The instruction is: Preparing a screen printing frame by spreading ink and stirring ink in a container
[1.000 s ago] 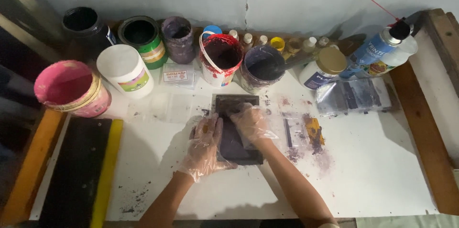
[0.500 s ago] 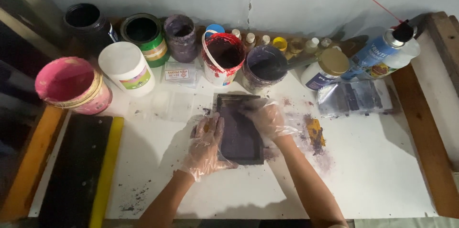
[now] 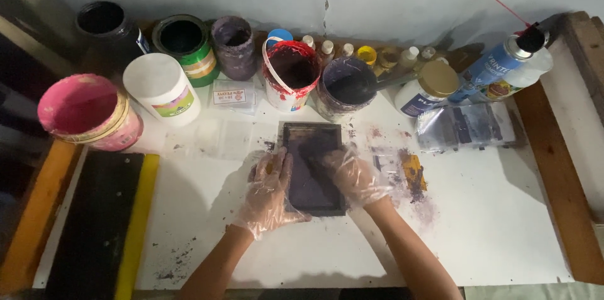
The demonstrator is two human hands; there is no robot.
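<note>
Small dark printing frame is what I've got under both hands right now, lying flat on the white bench, roughly in the middle and just in front of the row of paint tubs. Its mesh looks smeared purple. Both hands are in clear throwaway plastic gloves.

My left hand is spread open and laid against the frame's left edge, fingers flat, thumb pointing toward the near corner. It's bracing the frame, not wrapped around it. My right hand is on the right side of the frame with the fingers curled loosely down onto the mesh; I honestly can't tell if there's anything pinched under them, the glove is too crinkly.

Just to the right of the frame there's a yellow and purple ink smear on the bench. Behind the frame sit a white bucket with red rim and a purple-stained tub, both with dark ink inside. Further left are a white lidded jar, a green-labelled can and a pink bucket. Off to the back right a blue spray can lies tilted next to a gold-lidded white jar, with a clear plastic bag in front of them. A black and yellow squeegee lies along the left end.
</note>
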